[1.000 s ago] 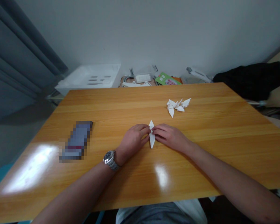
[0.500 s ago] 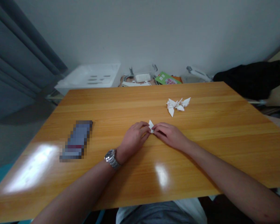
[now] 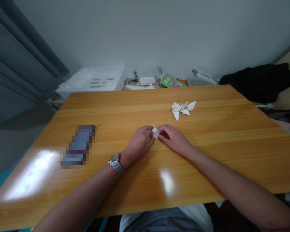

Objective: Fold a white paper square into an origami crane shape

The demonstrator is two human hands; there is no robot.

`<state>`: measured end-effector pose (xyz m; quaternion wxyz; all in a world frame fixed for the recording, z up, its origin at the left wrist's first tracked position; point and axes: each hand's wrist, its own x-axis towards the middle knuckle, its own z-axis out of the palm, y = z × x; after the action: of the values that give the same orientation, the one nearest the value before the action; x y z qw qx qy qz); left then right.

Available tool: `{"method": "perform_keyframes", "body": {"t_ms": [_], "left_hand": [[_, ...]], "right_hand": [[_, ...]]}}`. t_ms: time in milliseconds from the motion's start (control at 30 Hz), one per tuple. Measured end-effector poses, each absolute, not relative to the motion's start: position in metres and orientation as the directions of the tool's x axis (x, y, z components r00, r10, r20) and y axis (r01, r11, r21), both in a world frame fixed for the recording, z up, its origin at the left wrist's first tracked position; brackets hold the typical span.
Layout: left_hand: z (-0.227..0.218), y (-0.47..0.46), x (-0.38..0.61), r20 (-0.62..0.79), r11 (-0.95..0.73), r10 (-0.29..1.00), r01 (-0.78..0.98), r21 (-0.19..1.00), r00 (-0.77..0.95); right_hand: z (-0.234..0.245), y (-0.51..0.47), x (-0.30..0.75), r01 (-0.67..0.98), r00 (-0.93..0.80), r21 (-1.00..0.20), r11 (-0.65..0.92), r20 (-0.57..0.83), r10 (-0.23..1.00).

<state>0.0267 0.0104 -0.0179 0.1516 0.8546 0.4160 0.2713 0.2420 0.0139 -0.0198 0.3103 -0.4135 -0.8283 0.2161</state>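
Note:
My left hand [image 3: 139,144], with a metal watch on its wrist, and my right hand [image 3: 173,138] meet at the middle of a wooden table [image 3: 207,154]. Between their fingertips they pinch a small folded piece of white paper [image 3: 155,132], of which only a small part shows. Both hands rest low on the tabletop. Farther back and to the right lie finished white paper cranes [image 3: 183,109], apart from my hands.
A pixelated dark flat object [image 3: 78,145] lies on the table's left side. Behind the table stand a white plastic box [image 3: 91,80], a green booklet [image 3: 172,82] and small clutter by the wall. A dark cloth [image 3: 256,82] lies at the far right.
The white paper stood out long and pointed between my hands a second ago; now it is folded down small and mostly covered by my fingers. Both hands shifted slightly away from me.

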Motion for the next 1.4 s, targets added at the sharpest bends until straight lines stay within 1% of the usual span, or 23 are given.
{"method": "perform_keyframes", "body": {"t_ms": [133, 233, 300, 400, 500, 667, 967, 1100, 1300, 1400], "left_hand": [[-0.018, 0.01, 0.026, 0.329, -0.559, 0.827, 0.6, 0.572, 0.457], [-0.018, 0.01, 0.025, 0.311, -0.529, 0.845, 0.591, 0.609, 0.435], [-0.019, 0.01, 0.024, 0.306, -0.519, 0.85, 0.581, 0.627, 0.43], [-0.021, 0.01, 0.024, 0.301, -0.507, 0.855, 0.566, 0.65, 0.422], [-0.023, 0.011, 0.024, 0.311, -0.507, 0.855, 0.551, 0.662, 0.414], [-0.023, 0.014, 0.023, 0.389, -0.549, 0.836, 0.575, 0.607, 0.387], [-0.019, 0.009, 0.021, 0.366, -0.552, 0.833, 0.661, 0.509, 0.414], [-0.014, 0.006, 0.022, 0.355, -0.556, 0.83, 0.689, 0.465, 0.43], [-0.009, 0.004, 0.022, 0.34, -0.556, 0.829, 0.726, 0.404, 0.445], [-0.01, 0.005, 0.021, 0.327, -0.564, 0.824, 0.727, 0.392, 0.463]], "right_hand": [[-0.02, 0.013, 0.241, 0.553, -0.407, -0.675, 0.488, 0.292, 0.865], [-0.02, 0.012, 0.24, 0.529, -0.393, -0.71, 0.465, 0.281, 0.875], [-0.019, 0.012, 0.24, 0.529, -0.394, -0.692, 0.491, 0.312, 0.864], [-0.019, 0.013, 0.241, 0.531, -0.436, -0.624, 0.573, 0.379, 0.816], [-0.02, 0.013, 0.242, 0.538, -0.464, -0.571, 0.62, 0.413, 0.783], [-0.021, 0.011, 0.242, 0.558, -0.517, -0.498, 0.664, 0.418, 0.747], [-0.018, 0.009, 0.243, 0.64, -0.538, -0.351, 0.684, 0.431, 0.724], [-0.019, 0.01, 0.245, 0.62, -0.551, -0.36, 0.697, 0.432, 0.714], [-0.017, 0.01, 0.245, 0.527, -0.608, -0.384, 0.758, 0.452, 0.652], [-0.016, 0.012, 0.246, 0.523, -0.592, -0.399, 0.753, 0.465, 0.658]]}}
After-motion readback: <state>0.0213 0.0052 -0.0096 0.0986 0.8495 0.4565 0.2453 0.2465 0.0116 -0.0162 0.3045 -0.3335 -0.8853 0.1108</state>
